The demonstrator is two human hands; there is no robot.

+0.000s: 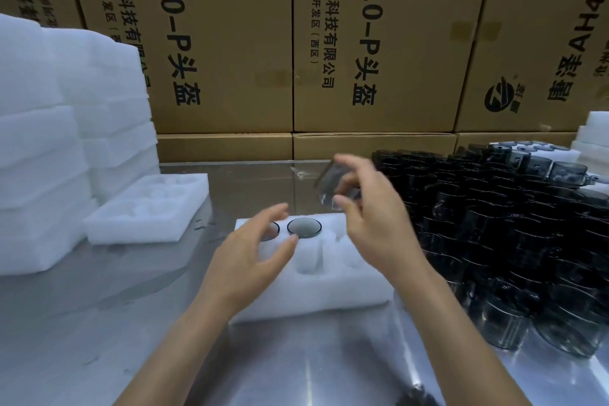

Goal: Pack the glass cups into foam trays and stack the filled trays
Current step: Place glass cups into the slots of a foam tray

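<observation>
Right hand [369,208] grips a tilted glass cup [333,183] above the foam tray [316,290] on the worktop [296,366]. Left hand [253,257] spread, empty. Two seated cups [304,227] apparently occupy far cavities. Recommend uprighting, aligning over a vacant cavity, pressing squarely.

The foam tray [316,280] lies at the tabletop [296,366] centre, two glass cups [304,227] in its 12 o'clock row. Loose cups [514,241] mass at 3 o'clock; foam stacks [66,142] at 9 o'clock; cartons [362,43] at 12 o'clock.
</observation>
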